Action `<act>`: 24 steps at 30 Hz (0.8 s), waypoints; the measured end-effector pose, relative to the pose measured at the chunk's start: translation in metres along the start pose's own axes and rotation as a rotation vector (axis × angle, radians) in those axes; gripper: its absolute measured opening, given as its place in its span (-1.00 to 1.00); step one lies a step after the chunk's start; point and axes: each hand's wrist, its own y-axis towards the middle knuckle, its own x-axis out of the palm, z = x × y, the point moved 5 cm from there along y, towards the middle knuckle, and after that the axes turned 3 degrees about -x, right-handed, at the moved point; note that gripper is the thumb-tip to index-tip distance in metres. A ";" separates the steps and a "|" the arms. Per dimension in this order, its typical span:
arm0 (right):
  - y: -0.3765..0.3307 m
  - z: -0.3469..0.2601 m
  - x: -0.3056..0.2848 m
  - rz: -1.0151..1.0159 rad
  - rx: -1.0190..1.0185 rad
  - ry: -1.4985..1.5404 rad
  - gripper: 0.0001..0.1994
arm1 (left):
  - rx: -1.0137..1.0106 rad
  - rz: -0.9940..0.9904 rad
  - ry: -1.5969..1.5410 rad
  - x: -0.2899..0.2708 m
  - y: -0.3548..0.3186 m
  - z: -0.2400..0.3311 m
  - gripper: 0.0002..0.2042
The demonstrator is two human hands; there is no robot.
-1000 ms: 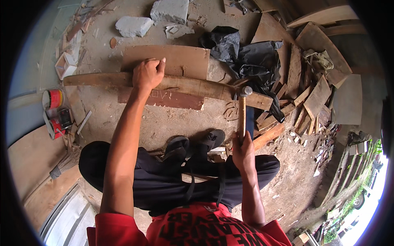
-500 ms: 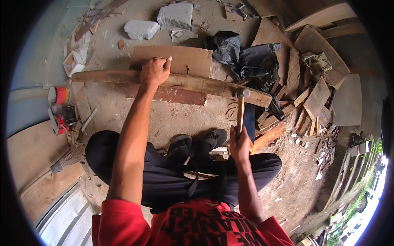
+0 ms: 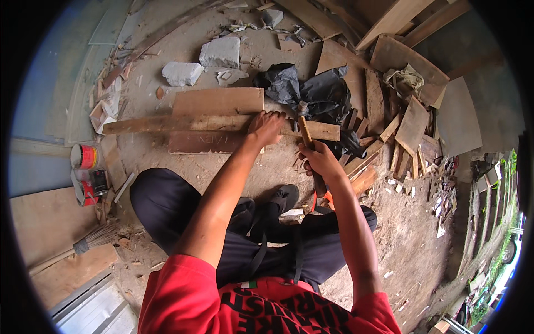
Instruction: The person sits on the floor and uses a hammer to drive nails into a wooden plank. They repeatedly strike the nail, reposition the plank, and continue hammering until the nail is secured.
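A long wooden plank (image 3: 189,123) lies crosswise in front of me, over a flat brown board (image 3: 217,101) on the ground. My left hand (image 3: 267,128) grips the plank right of its middle, fingers curled over it. In my right hand (image 3: 319,158) is a hammer (image 3: 305,131), held by its wooden handle with the head up. The hammer head is over the plank's right part, close to my left fingers; whether it touches the wood I cannot tell.
Black plastic sheeting (image 3: 325,92) lies beyond the plank's right end, beside a heap of scrap wood (image 3: 409,131). Pale broken blocks (image 3: 220,53) sit farther off. Red cans (image 3: 84,156) and a straw broom (image 3: 100,236) are at the left.
My left hand has slid right along the plank, from left of its middle to near the hammer. The hammer has shifted left and up in the picture. The view has tilted and shifted.
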 end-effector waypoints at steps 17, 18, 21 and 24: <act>0.001 0.046 0.026 0.410 -0.435 -0.342 -0.79 | -0.089 0.002 -0.073 -0.015 0.006 -0.002 -0.75; 0.001 0.050 0.027 0.413 -0.448 -0.332 -0.80 | -0.105 -0.042 -0.073 -0.016 0.005 -0.002 -0.75; 0.005 0.063 0.028 0.438 -0.514 -0.308 -0.82 | -0.149 -0.129 -0.157 -0.020 0.007 -0.002 -0.68; 0.009 0.072 0.030 0.465 -0.576 -0.287 -0.82 | -0.176 -0.120 -0.157 -0.019 0.006 -0.001 -0.68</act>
